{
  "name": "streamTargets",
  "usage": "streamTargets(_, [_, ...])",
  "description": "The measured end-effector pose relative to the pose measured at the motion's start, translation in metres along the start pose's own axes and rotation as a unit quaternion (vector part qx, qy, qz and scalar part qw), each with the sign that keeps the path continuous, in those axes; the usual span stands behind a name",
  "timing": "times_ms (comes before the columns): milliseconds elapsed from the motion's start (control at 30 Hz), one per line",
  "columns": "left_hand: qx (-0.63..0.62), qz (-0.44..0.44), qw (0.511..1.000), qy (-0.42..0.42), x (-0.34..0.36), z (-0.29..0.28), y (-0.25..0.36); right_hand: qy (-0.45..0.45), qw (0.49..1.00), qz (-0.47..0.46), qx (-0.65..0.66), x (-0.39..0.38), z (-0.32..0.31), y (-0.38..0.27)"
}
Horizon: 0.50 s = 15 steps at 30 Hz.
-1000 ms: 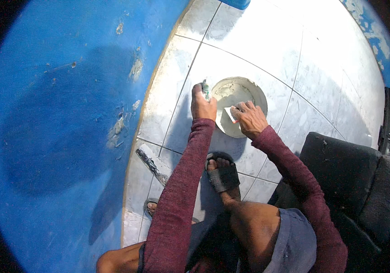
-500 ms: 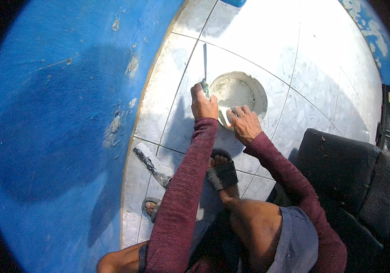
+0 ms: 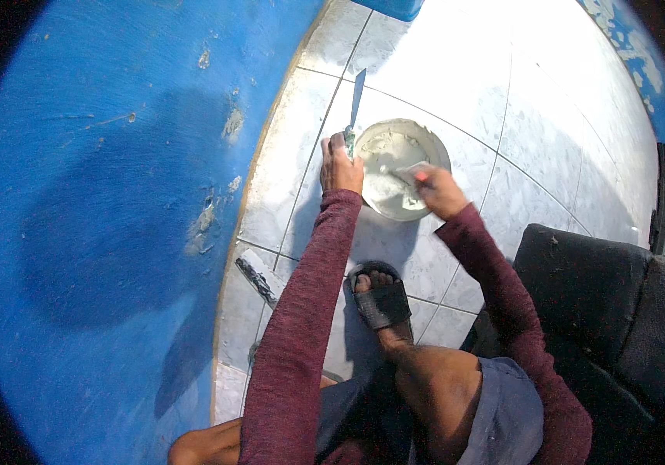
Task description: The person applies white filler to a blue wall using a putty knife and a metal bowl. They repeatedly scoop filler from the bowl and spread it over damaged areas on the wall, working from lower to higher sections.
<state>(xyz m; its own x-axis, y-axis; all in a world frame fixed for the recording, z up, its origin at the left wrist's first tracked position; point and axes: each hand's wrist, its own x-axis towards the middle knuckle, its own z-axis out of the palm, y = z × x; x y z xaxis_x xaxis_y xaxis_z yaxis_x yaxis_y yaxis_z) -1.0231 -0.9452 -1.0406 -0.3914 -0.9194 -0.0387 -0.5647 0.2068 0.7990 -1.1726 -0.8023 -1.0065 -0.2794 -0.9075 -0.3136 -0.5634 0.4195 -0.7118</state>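
Note:
A round tub (image 3: 444,143) of off-white paste (image 3: 383,184) stands on the tiled floor in front of me. At its left rim, my left hand (image 3: 340,169) is closed round the handle of a putty knife (image 3: 358,99), whose narrow blade points away from me. My right hand (image 3: 444,194) is over the tub's right side, slightly blurred. It grips a second putty knife (image 3: 407,172) with a reddish handle, the blade over or in the paste; contact is hard to make out.
A paste-smeared flat tool (image 3: 259,277) lies near the blue wall (image 3: 115,232), which has chipped patches. To the right stands a black padded seat (image 3: 580,271). Beyond the tub sits a blue object (image 3: 394,6). My sandalled foot (image 3: 381,298) is close in front.
My right hand has swung up and right from the tub's near rim, showing the second putty knife over the paste. The left hand's blade has tilted slightly right.

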Motion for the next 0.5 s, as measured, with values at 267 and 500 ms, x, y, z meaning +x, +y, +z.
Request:
streamTargets(267, [-0.005,0.022,0.999,-0.046,-0.038,-0.064,0.024,0.004,0.751,0.094,0.653,-0.032,-0.042,0.004])
streamTargets(500, [-0.020,-0.013,0.987,-0.162,-0.061,-0.059,0.022,0.037,0.730,0.101,0.675,-0.034,-0.039,-0.023])
